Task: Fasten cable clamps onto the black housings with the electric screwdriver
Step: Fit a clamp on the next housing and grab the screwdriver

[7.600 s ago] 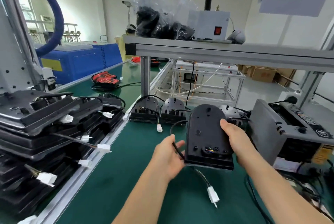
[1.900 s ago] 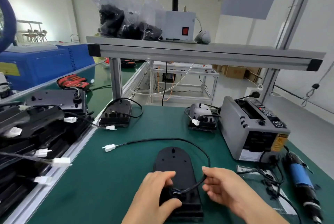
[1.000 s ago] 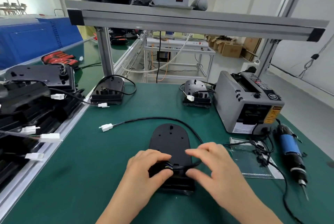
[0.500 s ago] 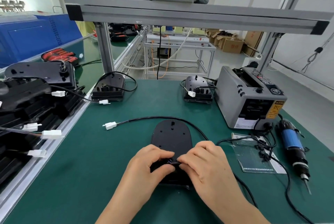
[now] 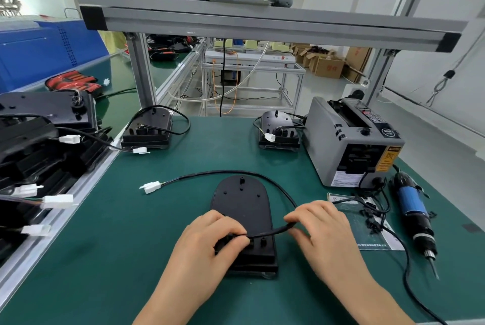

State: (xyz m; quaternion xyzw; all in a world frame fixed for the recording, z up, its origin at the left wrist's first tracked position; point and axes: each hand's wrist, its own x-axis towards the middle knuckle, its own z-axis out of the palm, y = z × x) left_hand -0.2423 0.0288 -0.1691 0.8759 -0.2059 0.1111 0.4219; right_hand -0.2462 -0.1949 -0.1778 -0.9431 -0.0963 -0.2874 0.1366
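The black housing (image 5: 242,209) lies flat on the green bench (image 5: 118,259), right under both hands. The left hand (image 5: 210,243) rests on the near end of the housing. Its thumb and fingers pinch the black cable (image 5: 267,233) there. The right hand (image 5: 322,230) pinches the same cable just beside the housing's right edge. From the right hand the cable loops round the far end of the housing. It ends in a white plug (image 5: 151,187), beyond the left hand. The electric screwdriver (image 5: 412,209) lies on the bench to the right of the right hand, and no hand touches it. Between the right hand and the screwdriver is a sheet (image 5: 372,242) with small black parts on it. A grey machine (image 5: 351,141) stands beyond the right hand.
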